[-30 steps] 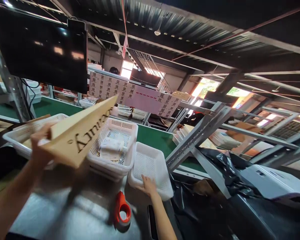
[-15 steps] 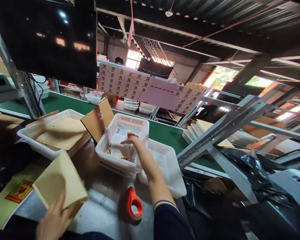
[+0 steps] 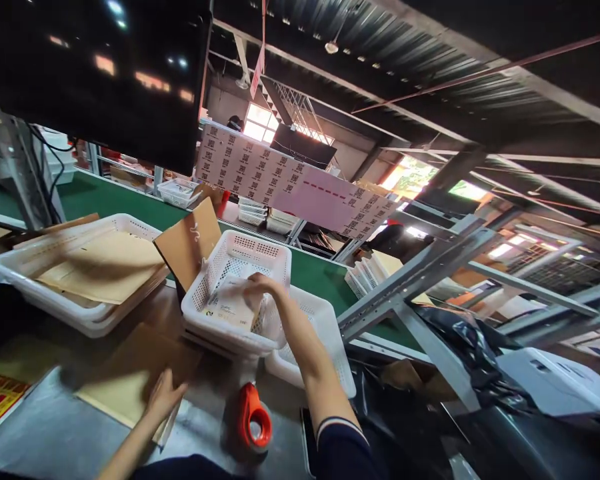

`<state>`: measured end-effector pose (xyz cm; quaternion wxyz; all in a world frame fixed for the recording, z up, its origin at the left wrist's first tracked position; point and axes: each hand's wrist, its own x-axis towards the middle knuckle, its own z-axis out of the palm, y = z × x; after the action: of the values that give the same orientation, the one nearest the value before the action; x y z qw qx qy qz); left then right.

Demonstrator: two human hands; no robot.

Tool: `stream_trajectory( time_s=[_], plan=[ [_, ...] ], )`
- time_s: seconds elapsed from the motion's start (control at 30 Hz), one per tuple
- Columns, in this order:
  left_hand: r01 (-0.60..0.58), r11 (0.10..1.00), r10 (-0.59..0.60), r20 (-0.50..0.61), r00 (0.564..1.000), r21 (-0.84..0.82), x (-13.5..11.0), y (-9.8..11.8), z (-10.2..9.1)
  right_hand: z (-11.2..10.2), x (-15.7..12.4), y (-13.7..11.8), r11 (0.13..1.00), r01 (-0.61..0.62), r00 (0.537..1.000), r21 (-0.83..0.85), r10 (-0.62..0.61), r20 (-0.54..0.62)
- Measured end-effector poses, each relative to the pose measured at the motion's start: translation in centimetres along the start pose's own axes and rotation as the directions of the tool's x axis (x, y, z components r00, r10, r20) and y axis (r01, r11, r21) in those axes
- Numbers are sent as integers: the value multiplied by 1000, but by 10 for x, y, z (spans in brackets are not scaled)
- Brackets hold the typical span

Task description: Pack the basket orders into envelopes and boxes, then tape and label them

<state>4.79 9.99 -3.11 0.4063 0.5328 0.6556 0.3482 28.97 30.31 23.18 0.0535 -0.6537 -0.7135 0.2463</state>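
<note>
My right hand point(image 3: 261, 285) reaches into a white perforated basket point(image 3: 197, 303). Its bent fingers are closed at the upper right edge of a white printed box point(image 3: 233, 300), partly hidden by blur. On the metal table my left hand point(image 3: 164, 399) rests over the near right part of a kraft paper mailer point(image 3: 123, 373), fingers stretched and thumb apart. The mailer lies flat, left of the basket's near side. An orange-red tape dispenser point(image 3: 253, 417) stands on the table between my two arms.
At left, a white tray point(image 3: 10, 263) holds kraft mailers. Another white basket point(image 3: 330, 333) sits right of the first, with a cardboard piece point(image 3: 193, 240) leaning on the left. Behind runs a green conveyor point(image 3: 313, 273). A slanted metal post point(image 3: 410, 267) and black plastic point(image 3: 390, 413) are at right.
The kraft mailer has gone from tilted up to flat on the table, with my left hand moving right and forward. In the basket, the white box has tipped flatter under my right hand.
</note>
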Motion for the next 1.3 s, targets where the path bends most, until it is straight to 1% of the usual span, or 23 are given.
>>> stream_trajectory(
  time_s=[0.1,0.17,0.23,0.3,0.33,0.37,0.4,0.47,0.53,0.63,0.77,0.83,0.87,0.9,0.93,1.0,1.07,1.1,1.17,1.2,1.23,1.27,1.3],
  plan=[
    [-208,948,226,52,973,-240,0,40,-12,-25,-23,19,987,110,991,121,-99,-92],
    [-274,877,329,78,941,-395,2,77,-27,-38,-43,33,927,203,965,316,-135,-223],
    [-285,795,355,30,934,-535,12,119,-44,-42,-63,43,775,289,933,562,-96,-347],
    [-278,675,332,-55,942,-683,33,162,-57,-37,-76,46,601,307,925,738,-5,-381],
    [-240,629,307,-48,951,-740,46,182,-60,-32,-79,45,532,301,927,791,33,-374],
    [-155,601,283,28,959,-784,59,201,-61,-24,-81,43,477,293,930,829,58,-362],
    [-35,586,268,153,951,-809,72,216,-59,-16,-81,40,436,281,936,855,73,-345],
    [157,567,247,349,904,-809,92,237,-51,3,-78,35,403,256,947,879,76,-311],
    [215,535,225,383,896,-817,101,244,-42,19,-76,34,433,240,953,869,65,-295],
    [199,500,158,314,936,-843,105,234,-36,30,-79,43,519,223,956,825,48,-289],
    [210,513,111,307,945,-832,110,218,-40,23,-83,63,602,218,946,768,62,-317],
    [181,556,82,270,959,-811,116,215,-43,18,-79,69,672,178,928,719,129,-349],
    [106,604,74,188,979,-790,119,214,-44,16,-76,69,708,142,915,692,172,-364],
    [-8,659,84,63,994,-752,122,213,-46,14,-74,69,753,101,898,650,212,-385],
    [-140,708,111,-87,990,-692,124,212,-48,14,-71,67,813,53,878,580,239,-415],
    [-355,757,184,-343,921,-548,123,209,-53,15,-68,62,930,-56,843,363,239,-483],
    [-509,759,312,-460,831,-405,118,205,-60,17,-69,55,981,-136,824,141,190,-533],
    [-588,742,414,-469,780,-323,114,203,-63,17,-70,52,985,-155,821,76,171,-545],
    [-753,649,651,-434,623,-109,106,200,-68,16,-71,47,988,-131,823,77,152,-547],
    [-806,592,734,-397,551,-23,103,199,-70,16,-72,45,989,-119,827,87,147,-543],
    [-831,556,777,-371,508,28,100,199,-70,17,-72,44,989,-124,833,82,149,-532],
    [-836,547,788,-369,492,53,98,198,-70,18,-71,43,988,-145,846,55,153,-511],
    [-827,559,776,-386,499,56,97,198,-69,21,-70,41,984,-177,866,11,162,-473]
  ],
)
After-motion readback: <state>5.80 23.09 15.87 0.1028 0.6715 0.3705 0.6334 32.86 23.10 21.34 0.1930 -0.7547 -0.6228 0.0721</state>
